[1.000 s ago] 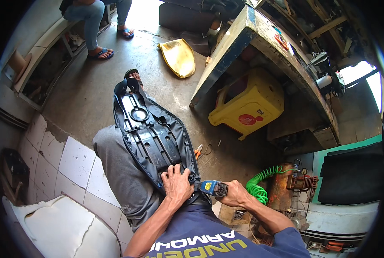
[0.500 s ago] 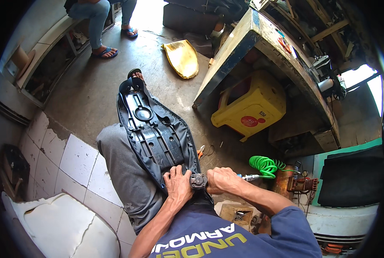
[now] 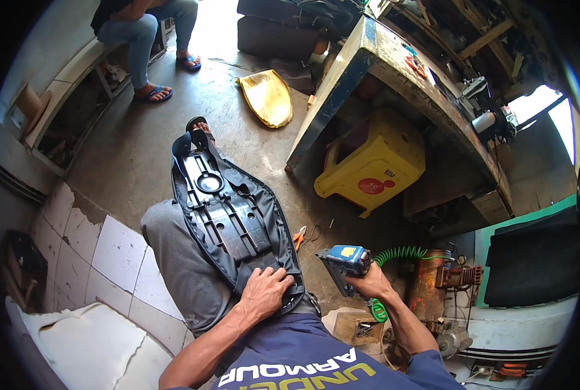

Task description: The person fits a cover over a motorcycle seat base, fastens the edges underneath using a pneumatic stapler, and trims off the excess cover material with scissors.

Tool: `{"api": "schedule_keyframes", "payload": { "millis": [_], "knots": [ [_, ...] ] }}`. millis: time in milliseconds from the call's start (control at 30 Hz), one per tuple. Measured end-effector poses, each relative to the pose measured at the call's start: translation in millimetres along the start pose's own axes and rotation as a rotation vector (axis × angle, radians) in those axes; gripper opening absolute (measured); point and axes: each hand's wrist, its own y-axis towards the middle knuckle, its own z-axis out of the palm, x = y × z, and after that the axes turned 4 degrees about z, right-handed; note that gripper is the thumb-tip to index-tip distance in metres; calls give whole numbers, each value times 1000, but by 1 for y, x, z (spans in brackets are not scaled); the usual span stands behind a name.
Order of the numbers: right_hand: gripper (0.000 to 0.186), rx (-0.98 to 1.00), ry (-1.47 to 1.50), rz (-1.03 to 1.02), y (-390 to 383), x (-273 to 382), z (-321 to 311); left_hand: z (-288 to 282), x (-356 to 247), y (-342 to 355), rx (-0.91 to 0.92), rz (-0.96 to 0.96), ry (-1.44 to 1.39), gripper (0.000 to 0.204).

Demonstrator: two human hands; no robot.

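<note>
An upside-down motorcycle seat (image 3: 230,218) lies along my lap and leg, its black plastic base facing up. Black cover material (image 3: 281,229) is folded over the base's rim all round. At the near end, my left hand (image 3: 264,290) has its fingers curled, gripping the edge of the cover against the base. To the right of the seat, my right hand (image 3: 370,284) is wrapped around the handle of a blue air staple gun (image 3: 347,259). The gun is held clear of the seat, its nose pointing left. A green coiled hose (image 3: 403,253) runs from the gun.
Orange-handled pliers (image 3: 299,237) lie on the floor beside the seat. A yellow plastic stool (image 3: 384,159) lies tipped under the worn workbench (image 3: 394,55). Ahead is a yellow seat-shaped piece (image 3: 267,99). A rusty compressor (image 3: 431,279) stands right. Another person's legs (image 3: 142,52) are at upper left.
My right hand has moved right, away from the seat's near end, carrying the staple gun and turning it into view. My left hand stays on the cover, shifted slightly lower.
</note>
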Motion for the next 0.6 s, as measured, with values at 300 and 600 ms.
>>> {"api": "schedule_keyframes", "payload": {
  "millis": [300, 600],
  "knots": [
    [36, 234, -243, -114, 4, 14, 19, 3, 4, 1, 213, -23, 93, 26],
    [31, 430, -684, -214, 32, 50, 47, -1, 7, -5, 225, -86, 78, 28]
  ]
}}
